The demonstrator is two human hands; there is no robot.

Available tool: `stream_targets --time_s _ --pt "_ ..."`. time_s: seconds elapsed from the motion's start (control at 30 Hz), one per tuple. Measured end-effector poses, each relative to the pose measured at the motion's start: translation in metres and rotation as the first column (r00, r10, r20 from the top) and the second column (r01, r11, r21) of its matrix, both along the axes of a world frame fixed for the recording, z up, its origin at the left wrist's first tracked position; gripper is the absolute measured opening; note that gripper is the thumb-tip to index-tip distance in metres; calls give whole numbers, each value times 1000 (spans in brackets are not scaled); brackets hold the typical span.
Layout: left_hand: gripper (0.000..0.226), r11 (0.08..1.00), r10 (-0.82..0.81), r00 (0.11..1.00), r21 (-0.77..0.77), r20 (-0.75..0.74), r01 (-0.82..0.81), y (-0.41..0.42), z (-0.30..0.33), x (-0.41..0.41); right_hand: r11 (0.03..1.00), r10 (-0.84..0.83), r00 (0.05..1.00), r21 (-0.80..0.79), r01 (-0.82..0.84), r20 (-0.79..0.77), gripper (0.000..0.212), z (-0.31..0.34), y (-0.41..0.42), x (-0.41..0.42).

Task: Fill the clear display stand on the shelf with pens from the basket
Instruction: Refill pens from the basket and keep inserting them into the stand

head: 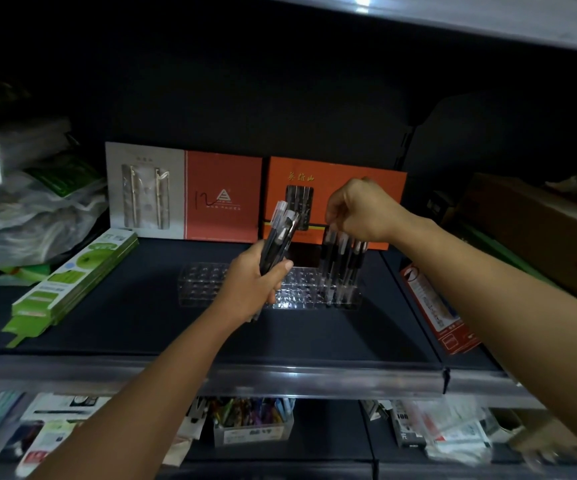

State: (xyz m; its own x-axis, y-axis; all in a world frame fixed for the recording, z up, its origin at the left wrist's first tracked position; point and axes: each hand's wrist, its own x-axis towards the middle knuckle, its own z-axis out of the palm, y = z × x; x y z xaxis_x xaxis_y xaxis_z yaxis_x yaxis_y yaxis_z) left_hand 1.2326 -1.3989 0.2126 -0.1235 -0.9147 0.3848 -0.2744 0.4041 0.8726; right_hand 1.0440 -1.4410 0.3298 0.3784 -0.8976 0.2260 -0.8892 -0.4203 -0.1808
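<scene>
A clear display stand [204, 284] with many round holes stands on the dark shelf [141, 327]. Several black pens with clear caps [344, 268] stand upright in its right end. My left hand [252, 282] grips a bundle of the same pens [278, 237], held tilted over the middle of the stand. My right hand [359, 211] hovers over the standing pens with fingers curled down, pinching the top of one of them. The basket is not in view.
Two boxed pen sets, one grey and red [183, 192] and one orange [335, 188], lean at the shelf's back. Green flat packs [76, 278] lie left, a red pack [436, 306] right. A lower shelf holds a tub of coloured pens [252, 420].
</scene>
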Motion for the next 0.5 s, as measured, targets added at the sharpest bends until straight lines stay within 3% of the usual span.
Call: stream_targets --time_s 0.4,0.5 --pt "8 999 -33 999 8 -14 33 0 -1 1 1000 27 997 -9 -27 -72 21 -7 -4 0" --pt "9 998 -62 998 11 -32 62 1 1 1 1000 26 999 -3 -26 28 8 1 1 1"
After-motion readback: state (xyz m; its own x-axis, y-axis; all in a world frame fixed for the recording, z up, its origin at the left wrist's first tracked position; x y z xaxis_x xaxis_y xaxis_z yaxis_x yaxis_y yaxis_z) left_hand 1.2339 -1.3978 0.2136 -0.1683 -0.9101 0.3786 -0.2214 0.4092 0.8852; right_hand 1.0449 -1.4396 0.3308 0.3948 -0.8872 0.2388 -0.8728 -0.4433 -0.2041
